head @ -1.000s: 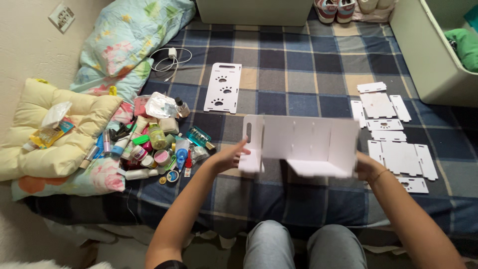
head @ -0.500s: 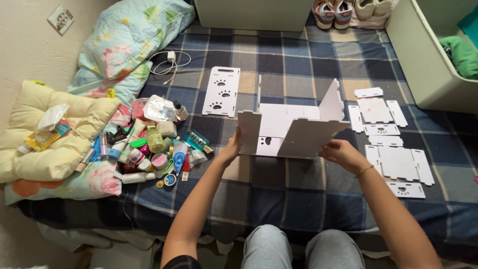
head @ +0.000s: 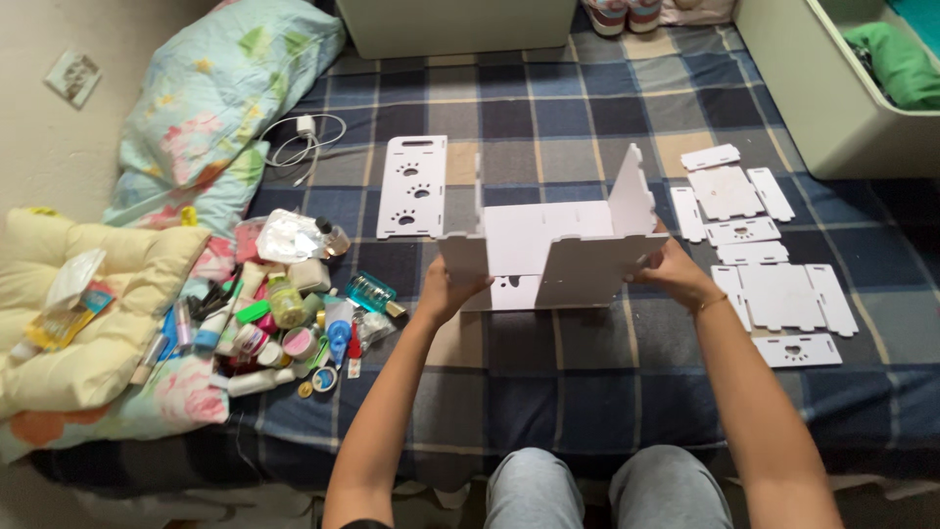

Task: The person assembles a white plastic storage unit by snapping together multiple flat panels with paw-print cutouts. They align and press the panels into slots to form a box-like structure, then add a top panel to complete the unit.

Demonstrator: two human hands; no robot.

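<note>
Half-built white panel box (head: 553, 250) held over the plaid blanket (head: 548, 392), just right of the loose paw-print panel (head: 412, 186).

Change vs 1 s ago: then the panels lay nearly flat between the hands; now 1 side panel (head: 633, 201) stands upright at the box's right end. Judgement: the panels are being stood up and slotted into a box shape.

Long axis runs left-right; open side faces up and away from the person.

Left hand (head: 446, 289) closed on the box's left edge. Right hand (head: 676, 274) grips its right lower corner.

Flat spare panels (head: 774, 294) right of the box; toiletries pile (head: 284, 313) well left.
</note>
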